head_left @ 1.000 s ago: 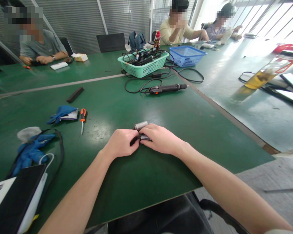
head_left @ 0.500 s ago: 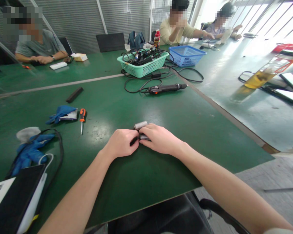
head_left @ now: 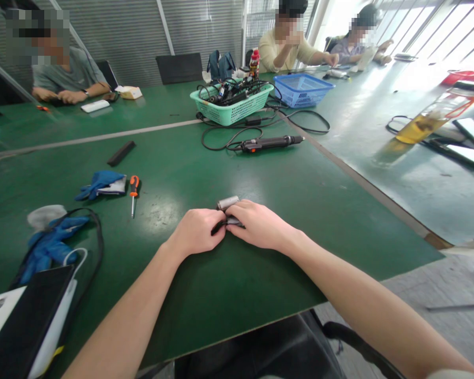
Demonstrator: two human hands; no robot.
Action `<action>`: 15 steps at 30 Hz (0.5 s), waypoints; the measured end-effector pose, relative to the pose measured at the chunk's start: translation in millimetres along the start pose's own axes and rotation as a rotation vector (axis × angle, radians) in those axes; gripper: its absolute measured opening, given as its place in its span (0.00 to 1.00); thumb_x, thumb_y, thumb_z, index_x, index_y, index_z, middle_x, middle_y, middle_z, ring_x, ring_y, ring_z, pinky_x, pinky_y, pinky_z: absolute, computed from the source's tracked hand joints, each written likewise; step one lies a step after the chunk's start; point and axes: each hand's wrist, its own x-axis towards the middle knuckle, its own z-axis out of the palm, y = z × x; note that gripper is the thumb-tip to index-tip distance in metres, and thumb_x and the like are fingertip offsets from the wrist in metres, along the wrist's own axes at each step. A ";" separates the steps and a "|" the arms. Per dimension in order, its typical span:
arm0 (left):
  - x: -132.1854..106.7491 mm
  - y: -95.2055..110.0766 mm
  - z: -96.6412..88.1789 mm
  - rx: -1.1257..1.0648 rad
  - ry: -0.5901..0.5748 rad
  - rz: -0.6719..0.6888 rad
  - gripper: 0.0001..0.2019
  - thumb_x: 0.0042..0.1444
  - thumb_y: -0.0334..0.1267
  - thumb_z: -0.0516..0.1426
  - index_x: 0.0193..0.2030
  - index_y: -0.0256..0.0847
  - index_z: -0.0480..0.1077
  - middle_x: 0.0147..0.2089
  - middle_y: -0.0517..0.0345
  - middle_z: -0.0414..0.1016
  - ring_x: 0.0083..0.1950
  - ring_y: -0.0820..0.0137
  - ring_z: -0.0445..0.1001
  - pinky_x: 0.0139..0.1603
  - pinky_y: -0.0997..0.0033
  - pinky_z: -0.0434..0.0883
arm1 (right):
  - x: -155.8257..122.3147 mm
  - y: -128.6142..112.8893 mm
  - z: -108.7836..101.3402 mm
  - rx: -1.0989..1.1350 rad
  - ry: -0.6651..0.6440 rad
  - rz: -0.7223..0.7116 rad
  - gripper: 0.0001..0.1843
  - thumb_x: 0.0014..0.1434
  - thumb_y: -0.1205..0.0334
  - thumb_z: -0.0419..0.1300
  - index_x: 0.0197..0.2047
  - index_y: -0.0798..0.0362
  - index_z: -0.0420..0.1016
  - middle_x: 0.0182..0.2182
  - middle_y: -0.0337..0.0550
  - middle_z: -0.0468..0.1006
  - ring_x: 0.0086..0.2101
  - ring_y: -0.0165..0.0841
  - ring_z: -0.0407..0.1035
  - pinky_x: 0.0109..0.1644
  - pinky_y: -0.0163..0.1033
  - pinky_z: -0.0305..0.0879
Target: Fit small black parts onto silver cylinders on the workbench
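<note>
My left hand (head_left: 199, 230) is closed around a slim black piece (head_left: 218, 227) above the green table, near its front edge. Fingers of my right hand (head_left: 256, 223) curl over a grey-and-black part (head_left: 234, 221), its far side hidden beneath them. The two hands meet at the fingertips, and I cannot tell whether the two pieces are joined. A short silver cylinder (head_left: 228, 202) shows just beyond the fingers. Whether it connects to the held parts is hidden.
An orange-handled screwdriver (head_left: 134, 189) and blue gloves (head_left: 100, 184) lie left. A black bar (head_left: 121, 153) lies behind them. Farther off are a corded electric screwdriver (head_left: 270, 143), a green basket (head_left: 233, 108) of cords and tools, and a blue basket (head_left: 302, 90). Co-workers sit across.
My hands and the parts in them look almost unmoved. Across the table, the co-worker at left has shifted their hands slightly, and the one in yellow has drawn a hand back.
</note>
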 end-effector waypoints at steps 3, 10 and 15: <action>-0.2 0.5 -0.5 0.001 -0.002 -0.005 0.06 0.61 0.36 0.54 0.33 0.42 0.69 0.34 0.58 0.76 0.32 0.68 0.72 0.32 0.67 0.63 | -0.2 0.8 0.5 0.005 0.002 0.006 0.06 0.65 0.61 0.59 0.44 0.54 0.71 0.43 0.49 0.78 0.45 0.40 0.71 0.47 0.42 0.65; 0.5 2.5 -2.6 0.007 -0.009 -0.015 0.05 0.61 0.36 0.54 0.33 0.42 0.69 0.34 0.57 0.77 0.32 0.68 0.73 0.32 0.68 0.62 | 0.5 0.4 -0.2 0.014 -0.003 0.010 0.06 0.65 0.62 0.58 0.44 0.54 0.72 0.44 0.49 0.78 0.45 0.40 0.70 0.47 0.42 0.64; 0.2 1.2 -0.9 0.012 -0.004 -0.015 0.05 0.60 0.36 0.55 0.34 0.41 0.69 0.34 0.58 0.77 0.32 0.69 0.73 0.32 0.67 0.63 | 0.1 0.7 0.5 0.011 -0.006 0.013 0.07 0.65 0.62 0.58 0.45 0.54 0.72 0.44 0.49 0.78 0.45 0.40 0.70 0.47 0.42 0.64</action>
